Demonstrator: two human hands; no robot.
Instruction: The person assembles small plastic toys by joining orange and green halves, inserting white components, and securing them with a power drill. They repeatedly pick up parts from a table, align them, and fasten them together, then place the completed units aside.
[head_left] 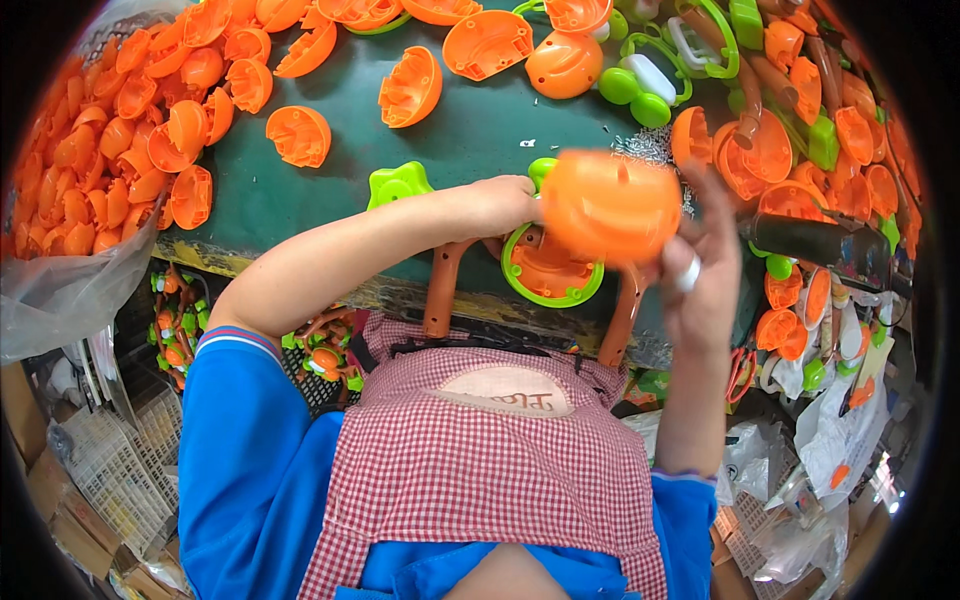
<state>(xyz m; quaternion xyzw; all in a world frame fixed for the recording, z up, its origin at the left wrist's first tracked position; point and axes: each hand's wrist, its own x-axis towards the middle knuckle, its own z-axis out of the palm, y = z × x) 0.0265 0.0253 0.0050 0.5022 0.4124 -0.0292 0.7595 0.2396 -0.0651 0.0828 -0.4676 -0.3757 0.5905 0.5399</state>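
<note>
The left hand [505, 205] sat just right of the frame's centre, fingers curled shut against the left side of an orange domed shell [610, 205]; the shell appeared blurred, so finer detail of it could not be told. The right hand [700, 270] stood at the centre right, fingers raised and partly spread, its fingertips touching the right side of the same shell; a white band showed on one finger; whether that hand fully gripped the shell could not be told. The shell was held between both hands, above the near edge of the dark green table [470, 130].

Directly below the shell lay an orange disc in a green ring [552, 272], resting on an orange frame with two legs [440, 290] that hung over the table edge toward the lower centre. A green star-shaped part [398, 184] lay just left of the left forearm.

Loose orange half shells [300, 135] were scattered across the upper centre of the table; a large heap of them filled a clear bag [95, 150] at the upper left. Green and white dumbbell-shaped parts [640, 88] lay at the upper right, beside mixed orange and green pieces. A dark tool [815, 240] lay at the right edge of the frame. A red checked apron [480, 460] filled the lower centre.
</note>
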